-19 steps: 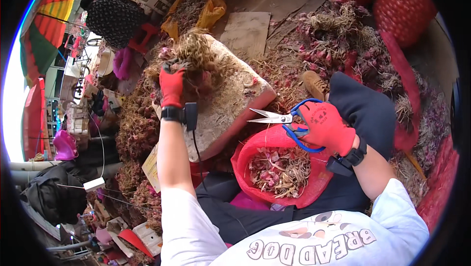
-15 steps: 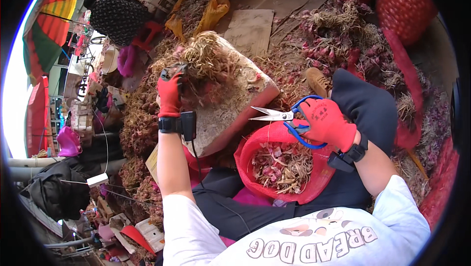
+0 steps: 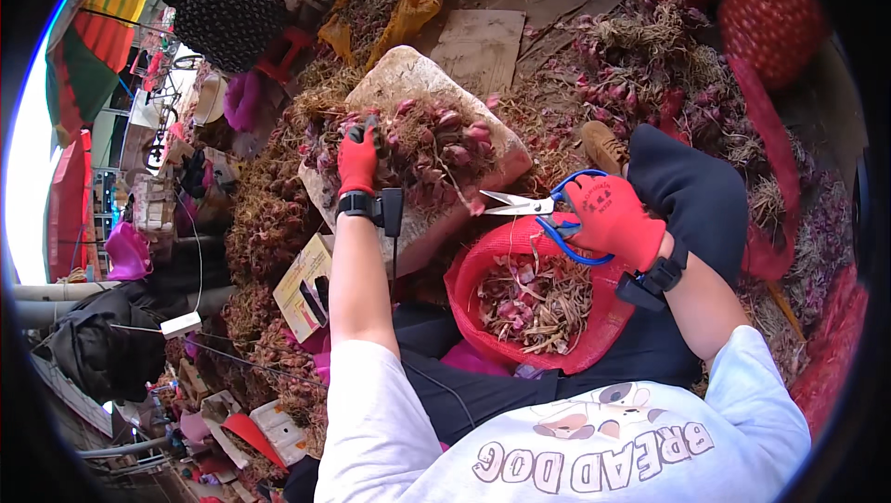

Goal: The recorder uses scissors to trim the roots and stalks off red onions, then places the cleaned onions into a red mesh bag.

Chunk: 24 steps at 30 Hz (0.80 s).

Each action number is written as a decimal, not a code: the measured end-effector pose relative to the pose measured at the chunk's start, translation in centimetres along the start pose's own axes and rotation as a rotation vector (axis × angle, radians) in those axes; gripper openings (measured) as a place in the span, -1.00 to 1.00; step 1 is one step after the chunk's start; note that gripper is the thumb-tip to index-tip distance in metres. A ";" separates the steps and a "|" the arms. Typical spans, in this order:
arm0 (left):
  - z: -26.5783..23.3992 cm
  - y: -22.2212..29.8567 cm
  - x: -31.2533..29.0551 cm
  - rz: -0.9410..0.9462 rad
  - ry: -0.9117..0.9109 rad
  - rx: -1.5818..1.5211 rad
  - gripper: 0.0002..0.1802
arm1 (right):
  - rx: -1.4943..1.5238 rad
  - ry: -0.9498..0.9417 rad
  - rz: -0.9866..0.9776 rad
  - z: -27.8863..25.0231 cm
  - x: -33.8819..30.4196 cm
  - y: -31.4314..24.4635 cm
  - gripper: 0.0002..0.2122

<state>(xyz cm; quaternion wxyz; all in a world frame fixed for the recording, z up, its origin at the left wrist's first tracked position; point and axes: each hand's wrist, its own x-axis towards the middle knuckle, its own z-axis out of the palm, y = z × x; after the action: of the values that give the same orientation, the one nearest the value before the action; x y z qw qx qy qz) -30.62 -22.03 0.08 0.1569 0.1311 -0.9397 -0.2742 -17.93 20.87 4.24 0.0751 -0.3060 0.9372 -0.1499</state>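
Observation:
In a red and black glove, my left hand [image 3: 359, 158] is closed on a bunch of shallots [image 3: 436, 146], purple bulbs with dry roots and stalks. The bunch is over a pale, dirt-stained block [image 3: 408, 67] with a reddish side. My right hand [image 3: 614, 217], gloved alike, grips blue-handled scissors [image 3: 520, 204]. Their blades are parted and point left, close to a bulb dangling from the bunch's lower edge. Below the scissors, a red mesh bag [image 3: 459, 303] in my lap holds dry stalk trimmings and purple skins [image 3: 534, 303].
More shallots in a heap [image 3: 650, 67] lie at the right, under full red mesh sacks [image 3: 775, 16]. Another long pile [image 3: 260, 225] runs down the left. A cardboard piece [image 3: 478, 44] and a yellow bag [image 3: 413, 16] lie beyond the block. A person's dark patterned back [image 3: 230, 25] is at upper left.
My left hand has moved right and toward me, and the bunch now shows its bulbs toward the scissors. My right hand with the scissors has barely shifted.

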 end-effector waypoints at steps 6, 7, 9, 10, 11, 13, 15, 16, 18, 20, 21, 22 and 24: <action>-3.7 6.5 -7.9 -0.063 0.224 -0.580 -0.76 | -0.014 -0.023 0.033 -0.6 -0.5 0.1 -0.56; -4.0 6.5 -9.5 0.001 0.259 -0.591 -0.76 | -0.011 -0.009 0.024 -0.6 -0.4 0.1 -0.57; -4.9 8.5 -13.3 -0.174 0.021 -0.815 -0.74 | -0.001 0.016 0.025 -0.3 -0.5 0.6 -0.59; -5.2 11.1 -14.9 -0.273 -0.038 -0.775 -0.77 | -0.002 -0.026 0.070 -0.7 -0.4 0.9 -0.59; -4.7 11.7 -15.7 -0.152 -0.029 -0.665 -0.76 | -0.004 -0.067 0.106 -1.6 -0.3 1.1 -0.60; -3.2 12.6 -16.9 0.081 -0.029 -0.446 -0.75 | -0.022 -0.070 0.175 -2.3 -0.7 1.7 -0.60; -2.3 15.5 -16.3 0.403 0.044 -0.105 -0.67 | -0.057 0.029 0.241 -2.7 -1.1 2.8 -0.60; -1.5 17.2 -15.5 0.446 -0.055 -0.062 -0.62 | -0.024 0.068 0.275 -2.9 -1.1 3.0 -0.60; 0.6 19.7 -14.1 0.459 -0.228 0.189 -0.53 | 0.009 0.157 0.290 -2.8 -0.9 3.2 -0.59; 3.2 21.5 -12.3 0.404 -0.359 0.585 -0.45 | 0.014 0.189 0.294 -2.6 -0.8 3.3 -0.59; 4.2 21.1 -11.1 0.402 -0.373 0.670 -0.44 | 0.004 0.180 0.288 -2.6 -0.8 3.4 -0.58; 5.3 19.9 -10.0 0.398 -0.386 0.757 -0.43 | -0.006 0.172 0.280 -2.6 -0.6 3.3 -0.58; 6.6 18.9 -9.1 0.380 -0.425 0.795 -0.44 | 0.011 0.179 0.285 -2.2 -0.6 3.4 -0.57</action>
<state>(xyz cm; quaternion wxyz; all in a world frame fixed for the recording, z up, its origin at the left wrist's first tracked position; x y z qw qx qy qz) -27.71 -0.47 3.26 -0.0536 -0.0518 -0.9902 0.1184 -19.81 24.32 5.20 0.0136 -0.1552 0.9731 -0.1696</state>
